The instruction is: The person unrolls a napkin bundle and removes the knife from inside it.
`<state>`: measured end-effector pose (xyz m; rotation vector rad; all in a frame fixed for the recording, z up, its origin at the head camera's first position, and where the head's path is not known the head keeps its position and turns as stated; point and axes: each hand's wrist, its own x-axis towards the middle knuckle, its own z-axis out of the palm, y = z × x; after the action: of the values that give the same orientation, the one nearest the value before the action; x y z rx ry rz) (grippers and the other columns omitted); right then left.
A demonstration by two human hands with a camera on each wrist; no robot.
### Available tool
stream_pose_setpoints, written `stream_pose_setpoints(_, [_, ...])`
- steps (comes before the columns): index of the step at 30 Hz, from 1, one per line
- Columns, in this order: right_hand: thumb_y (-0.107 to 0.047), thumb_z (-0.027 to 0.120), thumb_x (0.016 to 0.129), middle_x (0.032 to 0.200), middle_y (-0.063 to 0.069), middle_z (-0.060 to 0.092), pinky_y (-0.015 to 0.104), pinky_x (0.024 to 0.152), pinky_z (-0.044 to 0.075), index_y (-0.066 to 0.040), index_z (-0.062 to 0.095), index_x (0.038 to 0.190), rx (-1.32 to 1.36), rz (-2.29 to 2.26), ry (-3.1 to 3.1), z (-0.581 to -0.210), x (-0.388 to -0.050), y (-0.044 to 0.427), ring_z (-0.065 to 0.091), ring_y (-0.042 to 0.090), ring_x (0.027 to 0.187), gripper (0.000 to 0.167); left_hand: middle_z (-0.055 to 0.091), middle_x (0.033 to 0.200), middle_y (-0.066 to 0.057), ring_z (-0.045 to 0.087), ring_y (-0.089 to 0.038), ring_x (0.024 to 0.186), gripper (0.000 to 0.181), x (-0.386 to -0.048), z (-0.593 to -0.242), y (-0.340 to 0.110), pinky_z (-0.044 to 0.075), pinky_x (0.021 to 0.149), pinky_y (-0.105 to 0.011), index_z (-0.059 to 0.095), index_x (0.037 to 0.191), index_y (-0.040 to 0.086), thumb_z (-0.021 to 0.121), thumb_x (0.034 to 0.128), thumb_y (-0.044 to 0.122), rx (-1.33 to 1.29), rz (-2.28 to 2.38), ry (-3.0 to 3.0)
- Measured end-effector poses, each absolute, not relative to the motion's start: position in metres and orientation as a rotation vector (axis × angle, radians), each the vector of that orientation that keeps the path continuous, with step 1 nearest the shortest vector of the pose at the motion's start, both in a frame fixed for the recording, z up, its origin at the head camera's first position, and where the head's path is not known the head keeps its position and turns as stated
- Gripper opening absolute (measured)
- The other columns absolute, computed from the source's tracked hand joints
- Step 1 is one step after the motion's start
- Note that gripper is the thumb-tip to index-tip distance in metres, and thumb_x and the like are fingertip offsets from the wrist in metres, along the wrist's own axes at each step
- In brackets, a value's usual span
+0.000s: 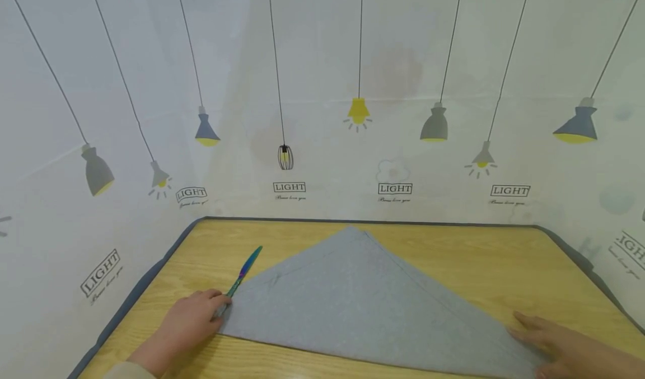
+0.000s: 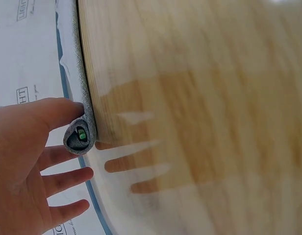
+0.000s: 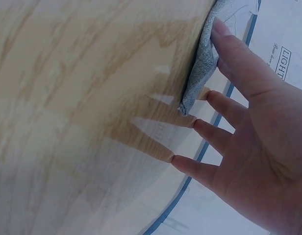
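Note:
A grey cloth [image 1: 353, 300] lies as a triangle on the table, its peak at the far edge. At its left corner my left hand [image 1: 188, 323] pinches the cloth, where a shiny blue-green knife [image 1: 249, 263] lies with its blade pointing away. The left wrist view shows that corner as a small roll [image 2: 89, 125] between thumb and forefinger, a green end [image 2: 82, 133] inside it; the other fingers are spread. My right hand [image 1: 569, 342] rests at the right corner. In the right wrist view its thumb touches the cloth [image 3: 202, 61] and its straight fingertips touch the table.
The wooden table [image 1: 504, 267] has a dark edge strip on its far and side edges. Behind and beside it hangs a pale sheet [image 1: 322, 60] printed with lamps and the word LIGHT.

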<state>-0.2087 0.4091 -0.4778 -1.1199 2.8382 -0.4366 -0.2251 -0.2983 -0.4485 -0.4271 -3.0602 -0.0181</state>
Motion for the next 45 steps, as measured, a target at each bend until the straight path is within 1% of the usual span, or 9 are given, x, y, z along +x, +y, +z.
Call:
stream_pose_setpoints(4, [-0.046,0.068,0.083,0.146,-0.026,0.008,0.006,0.095,0.010,-0.022,0.050,0.144,-1.116,-0.477,2.836,-0.479,-0.207,0.408,0.006,-0.014,0.126,0.068,0.065,0.110,-0.005,0.062,-0.029,0.097,0.030,-0.227,-0.449,-0.301,0.052,0.077,-0.049,0.071,0.109,0.017,0.079,0.0808,0.023,-0.415,-0.006,-3.074])
stream_pose_setpoints(13, [-0.046,0.069,0.081,0.148,-0.021,0.011,0.003,0.092,0.001,-0.020,0.050,0.144,-1.123,-0.493,2.854,-0.484,-0.207,0.408,0.003,-0.015,0.125,0.070,0.065,0.109,-0.003,0.063,-0.029,0.096,0.032,-0.226,-0.445,-0.302,0.052,0.076,-0.049,0.070,0.111,0.018,0.079,0.0806,0.019,-0.399,-0.024,-3.101])
stream_pose_setpoints(16, [-0.048,0.068,0.081,0.148,-0.020,0.010,0.004,0.093,0.002,-0.019,0.051,0.143,-1.103,-0.464,2.862,-0.484,-0.207,0.408,0.008,-0.006,0.130,0.070,0.065,0.111,-0.003,0.062,-0.030,0.098,0.032,-0.225,-0.444,-0.302,0.052,0.076,-0.049,0.070,0.112,0.017,0.079,0.0809,0.018,-0.387,-0.035,-3.113])
stream_pose_setpoints(19, [-0.050,0.067,0.081,0.149,-0.019,0.011,0.005,0.094,0.005,-0.020,0.052,0.143,-1.068,-0.421,2.876,-0.483,-0.206,0.408,0.020,0.015,0.134,0.070,0.066,0.111,-0.004,0.063,-0.030,0.098,0.033,-0.224,-0.444,-0.302,0.052,0.076,-0.049,0.069,0.113,0.017,0.078,0.0810,0.018,-0.392,-0.035,-3.104])
stream_pose_setpoints(23, [-0.053,0.066,0.081,0.148,-0.020,0.014,0.009,0.097,0.019,-0.022,0.053,0.142,-1.035,-0.372,2.893,-0.481,-0.205,0.407,0.029,0.031,0.129,0.070,0.066,0.108,-0.004,0.063,-0.029,0.096,0.034,-0.223,-0.446,-0.305,0.052,0.076,-0.048,0.069,0.113,0.017,0.078,0.0803,0.018,-0.424,-0.038,-3.063])
stream_pose_setpoints(31, [-0.054,0.065,0.081,0.147,-0.023,0.014,0.012,0.095,0.028,-0.024,0.052,0.142,-1.047,-0.373,2.869,-0.481,-0.207,0.410,0.025,0.004,0.131,0.069,0.069,0.104,-0.006,0.063,-0.032,0.097,0.035,-0.225,-0.448,-0.310,0.052,0.080,-0.050,0.068,0.114,0.014,0.077,0.0803,0.015,-0.479,-0.038,-3.018])
stream_pose_setpoints(36, [-0.049,0.067,0.082,0.147,-0.025,0.012,0.005,0.096,0.012,-0.022,0.052,0.142,-1.103,-0.468,2.842,-0.484,-0.209,0.411,0.008,-0.015,0.126,0.067,0.069,0.106,-0.007,0.062,-0.033,0.099,0.034,-0.227,-0.448,-0.314,0.051,0.080,-0.051,0.069,0.115,0.011,0.075,0.0812,0.014,-0.463,-0.027,-3.053])
stream_pose_setpoints(40, [-0.044,0.069,0.083,0.146,-0.028,0.004,0.000,0.091,0.000,-0.020,0.050,0.144,-1.192,-0.530,2.826,-0.487,-0.210,0.410,-0.004,-0.023,0.121,0.068,0.069,0.106,-0.008,0.062,-0.033,0.100,0.034,-0.230,-0.446,-0.315,0.051,0.081,-0.051,0.069,0.115,0.010,0.074,0.0814,0.012,-0.453,-0.040,-3.088])
stream_pose_setpoints(45, [-0.046,0.067,0.084,0.146,-0.027,0.005,0.006,0.095,0.013,-0.022,0.046,0.147,-1.141,-0.500,2.810,-0.485,-0.210,0.412,0.000,-0.020,0.121,0.070,0.068,0.106,-0.008,0.062,-0.033,0.099,0.033,-0.229,-0.444,-0.316,0.052,0.080,-0.050,0.069,0.114,0.008,0.070,0.0816,0.008,-0.447,-0.060,-3.099])
